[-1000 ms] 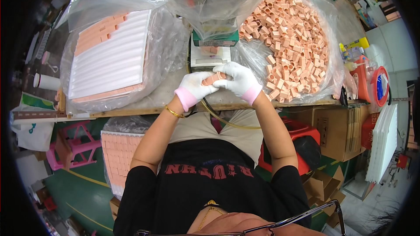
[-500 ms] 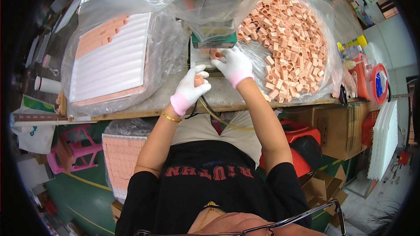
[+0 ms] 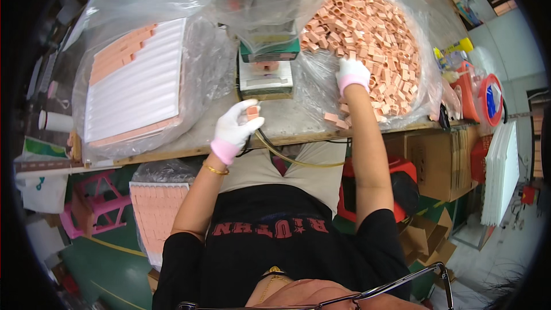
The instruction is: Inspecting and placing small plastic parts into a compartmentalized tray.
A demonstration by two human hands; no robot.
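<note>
My left hand (image 3: 236, 127), in a white glove with a pink cuff, pinches a small peach square tube (image 3: 252, 113) above the table's front part. My gloved right hand (image 3: 353, 73) is at the left side of a big pile of similar peach pieces (image 3: 390, 51); its fingertips are hidden among them. Between and beyond my hands stands a small machine with a green head (image 3: 271, 51) above a base with a light plate (image 3: 267, 82). Another peach piece (image 3: 266, 66) sits on the base, under the head.
At left, a white ridged sheet (image 3: 138, 80) carries rows of peach pieces along its far side, on clear plastic (image 3: 208, 74). Plastic film hangs over the machine. A few loose pieces (image 3: 336, 119) lie near the table's front edge. A cable (image 3: 287, 158) loops below that edge.
My right hand has left the machine and moved right to the pile. My left hand has drawn slightly back and left, still with its peach tube. The piece under the head is now uncovered.
</note>
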